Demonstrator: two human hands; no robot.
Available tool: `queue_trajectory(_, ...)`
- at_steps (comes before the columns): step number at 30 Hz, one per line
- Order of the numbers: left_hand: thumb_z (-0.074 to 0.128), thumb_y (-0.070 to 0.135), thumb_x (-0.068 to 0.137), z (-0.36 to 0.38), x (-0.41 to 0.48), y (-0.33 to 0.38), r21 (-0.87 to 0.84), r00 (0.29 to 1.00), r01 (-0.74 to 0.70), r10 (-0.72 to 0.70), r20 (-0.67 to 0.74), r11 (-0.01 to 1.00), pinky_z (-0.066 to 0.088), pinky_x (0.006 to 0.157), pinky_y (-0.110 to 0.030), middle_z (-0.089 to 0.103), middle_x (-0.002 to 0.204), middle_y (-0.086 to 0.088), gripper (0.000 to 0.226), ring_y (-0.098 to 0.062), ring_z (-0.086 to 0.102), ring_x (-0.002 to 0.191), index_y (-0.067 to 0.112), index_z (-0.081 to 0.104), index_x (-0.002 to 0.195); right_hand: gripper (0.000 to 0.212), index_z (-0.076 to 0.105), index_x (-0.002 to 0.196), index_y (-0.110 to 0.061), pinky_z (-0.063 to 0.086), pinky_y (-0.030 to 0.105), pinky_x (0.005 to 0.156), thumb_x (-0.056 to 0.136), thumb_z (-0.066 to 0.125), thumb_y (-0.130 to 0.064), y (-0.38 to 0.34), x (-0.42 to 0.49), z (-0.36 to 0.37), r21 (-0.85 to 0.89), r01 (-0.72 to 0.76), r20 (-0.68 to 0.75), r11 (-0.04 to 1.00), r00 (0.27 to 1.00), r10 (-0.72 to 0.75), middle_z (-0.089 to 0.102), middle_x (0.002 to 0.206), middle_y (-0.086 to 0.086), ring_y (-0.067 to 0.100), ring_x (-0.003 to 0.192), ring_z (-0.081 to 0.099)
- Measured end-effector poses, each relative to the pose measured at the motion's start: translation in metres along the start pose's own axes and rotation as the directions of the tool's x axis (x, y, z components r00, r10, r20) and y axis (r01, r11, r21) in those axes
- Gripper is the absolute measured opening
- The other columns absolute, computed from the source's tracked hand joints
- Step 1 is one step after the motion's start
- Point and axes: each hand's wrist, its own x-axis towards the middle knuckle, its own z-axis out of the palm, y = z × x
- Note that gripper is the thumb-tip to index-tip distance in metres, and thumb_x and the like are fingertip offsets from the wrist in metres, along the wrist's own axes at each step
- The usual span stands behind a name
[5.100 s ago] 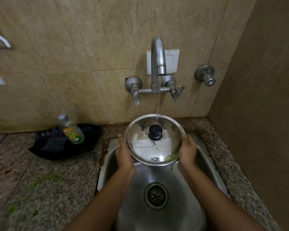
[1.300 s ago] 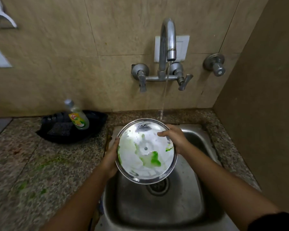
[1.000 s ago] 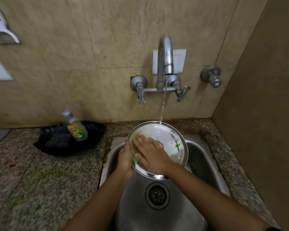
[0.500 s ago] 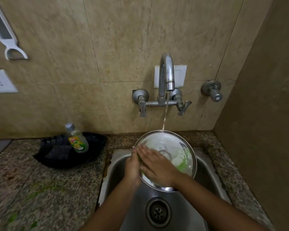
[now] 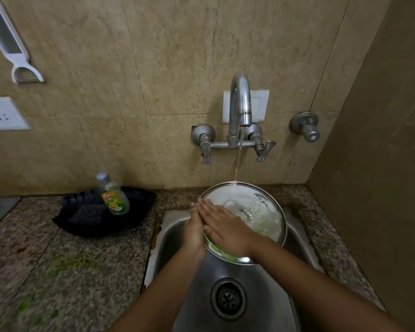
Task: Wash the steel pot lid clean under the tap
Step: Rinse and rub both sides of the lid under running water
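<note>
Landmark: the sink [image 5: 302,245].

Nearest to the person, the drain [image 5: 228,298] sits low in the sink's basin, uncovered, so run-off has a clear way out.

Above the drain, both forearms reach in over the near rim of the sink. The steel pot lid [image 5: 256,212] is held over the basin's far half, underside up and tipped toward the wall, probably so that the water lands at its high far edge and sheets down across the soiled face. Green residue shows along its lower near rim and in the wet middle; my judgement is the wash is partway, not finished.

The left hand [image 5: 194,232] stands edge-on at the lid's left rim, fingers wrapped round it in a grasp; it looks to be the support. The right hand [image 5: 222,226] lies flat, palm down, on the inner face, fingers extended and together, holding nothing, pressed as for rubbing. Its fingertips point toward the left hand.

Behind the sink, the tap [image 5: 240,111] on the wall runs a thin stream onto the lid's far edge.

Left of the sink, on the counter [image 5: 58,271], a soap bottle [image 5: 113,196] leans in a black tray [image 5: 130,221], untouched.
</note>
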Motion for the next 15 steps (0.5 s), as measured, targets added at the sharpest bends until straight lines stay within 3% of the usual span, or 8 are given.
queue_trajectory(2,0.036,0.068,0.088,-0.011,0.006,0.002,-0.027,0.999,0.044,-0.045,-0.024,0.999,0.049,0.099,-0.044,0.071,0.109,-0.013,0.068,-0.028,0.067,0.101,0.013,0.067,0.112,0.060,-0.003,0.153,-0.024,-0.008,0.027,0.115,0.102,0.022,-0.043,0.000,-0.029,0.003,-0.020,0.095,0.063,0.995,0.994,-0.093,-0.009,0.160,-0.007,0.007,0.146,-0.013)
queue_trajectory(4,0.038,0.066,0.088,-0.020,0.010,0.004,-0.053,0.996,0.047,-0.050,-0.068,0.998,0.051,0.093,-0.051,0.072,0.102,-0.018,0.068,-0.034,0.069,0.095,0.008,0.067,0.108,0.062,-0.002,0.152,-0.029,-0.007,0.032,0.118,0.098,0.016,-0.054,0.024,-0.054,0.003,-0.118,0.076,0.054,0.990,0.996,-0.070,-0.009,0.159,-0.011,0.008,0.146,-0.012)
queue_trajectory(7,0.041,0.062,0.090,-0.021,0.010,0.001,-0.016,0.995,0.010,-0.012,-0.102,1.000,0.055,0.087,-0.049,0.073,0.091,-0.015,0.060,-0.031,0.070,0.087,0.010,0.070,0.097,0.079,-0.001,0.152,-0.024,0.004,0.043,0.121,0.086,-0.004,-0.067,0.065,-0.060,-0.004,-0.222,-0.173,-0.036,0.959,0.985,0.170,-0.003,0.161,-0.003,0.016,0.148,-0.005)
queue_trajectory(10,0.040,0.064,0.089,-0.009,0.001,-0.005,0.026,0.998,0.046,-0.045,-0.055,0.999,0.054,0.090,-0.048,0.074,0.097,-0.014,0.063,-0.032,0.070,0.091,0.010,0.071,0.098,0.084,0.005,0.152,-0.014,0.001,0.040,0.119,0.086,0.003,-0.066,0.069,-0.025,-0.012,-0.209,-0.382,-0.148,0.900,0.922,0.358,0.006,0.162,0.006,0.020,0.149,0.003)
queue_trajectory(12,0.039,0.064,0.090,0.000,-0.002,-0.007,0.014,0.996,0.085,-0.085,-0.014,0.996,0.053,0.092,-0.045,0.074,0.103,-0.015,0.064,-0.031,0.069,0.095,0.010,0.070,0.105,0.074,0.002,0.152,-0.012,-0.001,0.040,0.119,0.095,0.016,-0.056,0.050,0.001,-0.010,-0.144,-0.340,-0.112,0.930,0.939,0.326,0.004,0.162,0.009,0.022,0.149,0.002)
queue_trajectory(15,0.030,0.063,0.093,-0.001,0.003,-0.004,0.001,0.996,0.091,-0.091,-0.004,0.996,0.051,0.085,-0.033,0.071,0.111,-0.012,0.063,-0.023,0.067,0.095,0.014,0.067,0.110,0.064,-0.005,0.152,-0.018,-0.001,0.039,0.121,0.101,0.021,-0.046,0.008,0.004,-0.003,-0.037,-0.098,0.077,0.995,0.992,0.100,-0.009,0.161,0.002,0.014,0.148,-0.009)
